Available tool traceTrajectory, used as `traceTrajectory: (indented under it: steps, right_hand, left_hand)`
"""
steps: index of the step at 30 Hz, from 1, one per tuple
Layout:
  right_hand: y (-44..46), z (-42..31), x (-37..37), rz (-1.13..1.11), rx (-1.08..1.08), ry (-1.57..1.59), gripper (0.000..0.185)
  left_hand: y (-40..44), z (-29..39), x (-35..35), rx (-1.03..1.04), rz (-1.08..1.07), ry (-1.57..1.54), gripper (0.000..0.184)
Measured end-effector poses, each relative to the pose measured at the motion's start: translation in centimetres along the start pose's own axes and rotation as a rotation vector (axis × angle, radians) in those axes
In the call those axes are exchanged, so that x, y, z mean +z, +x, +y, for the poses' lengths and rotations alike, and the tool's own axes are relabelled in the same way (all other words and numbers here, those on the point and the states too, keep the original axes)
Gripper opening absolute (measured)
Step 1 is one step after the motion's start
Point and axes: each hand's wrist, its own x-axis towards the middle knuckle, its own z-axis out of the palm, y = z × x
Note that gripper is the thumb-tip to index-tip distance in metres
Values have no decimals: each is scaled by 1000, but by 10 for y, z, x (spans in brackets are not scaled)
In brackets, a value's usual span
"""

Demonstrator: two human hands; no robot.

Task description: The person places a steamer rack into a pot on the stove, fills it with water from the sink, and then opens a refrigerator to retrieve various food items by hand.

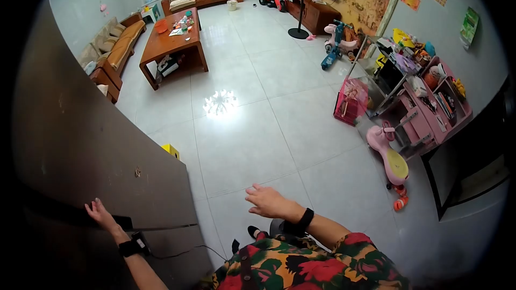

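Note:
My left hand (101, 216) is raised in front of the tall grey-brown refrigerator (102, 145) on the left, close to the dark gap between its upper and lower doors. Its fingers are partly spread, and nothing shows in them. Whether the fingertips touch the door I cannot tell. In front of my body, above the tiled floor (252, 145), my right hand (269, 202) hangs with fingers loosely stretched and holds nothing. Both wrists wear black bands, and a thin cable runs from the left one.
A wooden coffee table (174, 45) with small items stands ahead, near sofas (115, 48). To the right are a pink ride-on car (388, 156), a pink children's desk (435, 113) and scooters (333, 56). A yellow box (171, 151) sits beyond the refrigerator's edge.

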Motion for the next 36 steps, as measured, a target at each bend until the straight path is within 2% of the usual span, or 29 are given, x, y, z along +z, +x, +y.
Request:
traceTrajectory:
  steps: [2,4,6,8,10,11,12,14,15,16,18,19,20,22,24,25,26,27,30,32,34,36]
  right_hand:
    - [22,1,3,-101,-60,-39,38]
    - [43,1,-1,-128,-69,-43,35]
    - [68,3,-10,-236,-117,-37,34]
    - [89,9,-17,-251,-151,-25,33]
    - [115,21,-27,-256,-233,-29,33]
    - [128,30,-30,-256,-244,-24,33]
    - [140,39,-32,-254,-253,-19,33]
    - [161,59,-29,-205,-302,-22,34]
    - [171,68,-32,-192,-280,-33,34]
    - [181,75,-34,-176,-252,-44,34]
    - [202,86,-45,-222,-270,-34,35]
    - [209,88,-55,-270,-287,-58,34]
    - [217,91,-60,-319,-303,-86,33]
    - [231,101,-54,-274,-369,-115,32]
    - [245,99,-50,-354,-457,-77,33]
    - [252,94,-49,-390,-497,-101,34]
    - [256,92,-45,-417,-555,-106,34]
    - [259,88,-39,-373,-606,-85,35]
    - [260,67,-37,-358,-744,-9,35]
    - [262,52,-38,-369,-798,33,35]
    - [254,41,-35,-438,-810,61,37]
    - [252,27,-36,-519,-847,9,41]
  left_hand:
    - [27,-25,-3,48,-59,36,49]
    - [22,-14,1,49,-35,82,44]
    - [22,-6,-1,-42,12,103,39]
    - [13,15,-1,-101,152,127,38]
    - [5,29,-3,20,414,195,40]
    - [3,34,-9,112,564,382,41]
    - [-8,59,0,167,714,403,40]
    - [4,70,-19,146,905,639,42]
    - [6,76,-20,130,906,515,46]
    - [11,78,-17,139,922,523,46]
    - [21,76,-2,-11,855,520,50]
    - [29,63,-9,-50,908,496,51]
    - [35,51,-23,-7,869,472,51]
    - [31,48,-40,-14,734,455,52]
    - [23,41,-68,-151,529,210,64]
    - [7,60,-57,-274,481,183,62]
    - [-12,71,-52,-190,355,203,66]
    - [-19,91,-38,-246,341,173,70]
    - [-14,90,-47,-430,473,165,74]
    - [-16,88,-43,-427,465,153,75]
    - [-28,87,-26,-394,587,184,74]
    - [-43,87,-14,-344,588,269,65]
